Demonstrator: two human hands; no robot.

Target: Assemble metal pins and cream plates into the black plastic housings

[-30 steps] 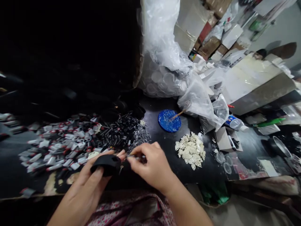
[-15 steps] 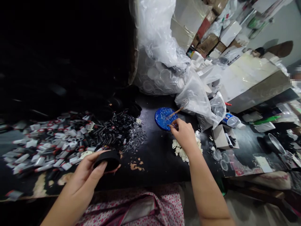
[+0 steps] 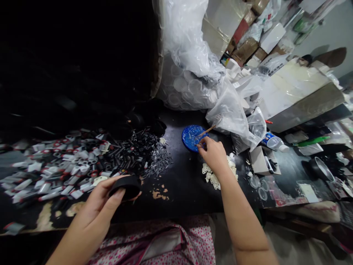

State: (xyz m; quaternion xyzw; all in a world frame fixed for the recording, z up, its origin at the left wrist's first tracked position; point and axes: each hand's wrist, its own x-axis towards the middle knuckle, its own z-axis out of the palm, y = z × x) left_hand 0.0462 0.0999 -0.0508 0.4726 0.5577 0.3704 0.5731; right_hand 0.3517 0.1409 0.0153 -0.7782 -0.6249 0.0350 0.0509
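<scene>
My left hand is wrapped round a black ring-shaped part, thumb inside its opening, above the front of the black table. At the near right edge of a blue round dish, my right hand has its thumb and fingers pinched together. Whatever they pinch is too small to name. A thin brown stick leans on the dish rim, its lower end in the shiny blue contents. Cream flat pieces lie partly hidden beneath my right wrist.
Grey and white tubes with red rings cover the table's left, beside small black parts. Behind the dish stands a plastic bag of round clear pieces. On the right are an open box and a bottle.
My right hand has shifted slightly up and to the left over the edge of the blue dish. My left hand holds the black ring almost unmoved.
</scene>
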